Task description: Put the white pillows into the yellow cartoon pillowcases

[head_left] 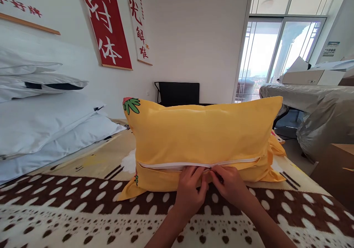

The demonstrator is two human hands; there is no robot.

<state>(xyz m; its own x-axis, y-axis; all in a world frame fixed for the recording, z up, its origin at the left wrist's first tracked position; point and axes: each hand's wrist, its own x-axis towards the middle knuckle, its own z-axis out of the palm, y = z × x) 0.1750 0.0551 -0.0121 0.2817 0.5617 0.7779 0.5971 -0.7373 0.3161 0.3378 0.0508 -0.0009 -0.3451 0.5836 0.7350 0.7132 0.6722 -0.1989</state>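
Observation:
A yellow pillow (201,133) stands on its long edge on a patterned blanket, with a green leaf print at its upper left corner. A white zipper (163,165) runs along its lower front, and a gap shows under its left part. My left hand (192,189) pinches the zipper edge near the middle. Close beside it, my right hand (226,183) has its fingertips closed at the zipper, around a spot too small to make out.
White pillows (47,122) are stacked at the left. More yellow fabric (276,148) lies behind the pillow's right end. A cardboard box (336,170) is at the right edge, below a plastic-covered table (304,93) with boxes. A black panel (179,93) stands by the wall.

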